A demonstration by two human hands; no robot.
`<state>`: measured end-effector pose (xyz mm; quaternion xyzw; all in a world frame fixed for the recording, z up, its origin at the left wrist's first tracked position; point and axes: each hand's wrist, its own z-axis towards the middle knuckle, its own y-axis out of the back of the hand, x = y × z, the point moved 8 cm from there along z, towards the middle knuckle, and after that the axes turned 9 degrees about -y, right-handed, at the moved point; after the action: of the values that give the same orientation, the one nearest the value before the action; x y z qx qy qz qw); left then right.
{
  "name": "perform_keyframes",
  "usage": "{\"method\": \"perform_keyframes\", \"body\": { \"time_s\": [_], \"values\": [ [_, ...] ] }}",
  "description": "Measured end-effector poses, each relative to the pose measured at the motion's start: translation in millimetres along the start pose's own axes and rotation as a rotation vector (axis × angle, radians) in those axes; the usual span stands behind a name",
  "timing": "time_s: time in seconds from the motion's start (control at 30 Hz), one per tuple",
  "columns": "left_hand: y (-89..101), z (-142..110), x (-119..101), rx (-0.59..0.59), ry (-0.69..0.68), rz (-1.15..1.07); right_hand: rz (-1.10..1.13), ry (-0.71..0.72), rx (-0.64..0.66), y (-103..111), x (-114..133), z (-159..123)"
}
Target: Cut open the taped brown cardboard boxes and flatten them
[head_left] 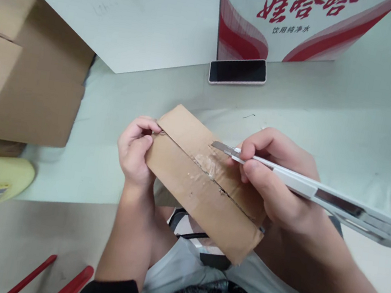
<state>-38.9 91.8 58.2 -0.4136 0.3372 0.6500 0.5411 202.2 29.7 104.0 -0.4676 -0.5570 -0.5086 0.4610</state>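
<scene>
Left grip (138, 150) was clamped on a cardboard box (194, 186) at its left end | right grip (281, 200) was clamped around a white knife (304, 186), blade (224, 148) at the box's top | box was held over the bench's (106, 122) near edge

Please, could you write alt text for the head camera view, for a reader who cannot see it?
A person's right hand holds a white utility knife, blade extended over a small brown cardboard box, while the left hand grips the box's end. Beyond, on a pale green table, a phone lies before a red-and-white carton.
</scene>
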Motion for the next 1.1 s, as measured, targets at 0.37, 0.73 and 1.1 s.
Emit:
{"method": "perform_keyframes", "body": {
  "time_s": [0.37,0.73,1.1],
  "values": [
    [-1.5,-1.6,0.1,0.02,-0.003,-0.017,0.006,-0.032,-0.006,-1.1,-2.8,-0.1],
    [0.7,-1.4,1.3,0.013,-0.023,0.012,0.008,-0.102,-0.033,-2.1,0.4,-1.6],
    [2.0,-6.1,-11.9,-0.044,-0.163,0.026,-0.072,-0.032,-0.051,0.9,2.4,0.3]
  ]
}}
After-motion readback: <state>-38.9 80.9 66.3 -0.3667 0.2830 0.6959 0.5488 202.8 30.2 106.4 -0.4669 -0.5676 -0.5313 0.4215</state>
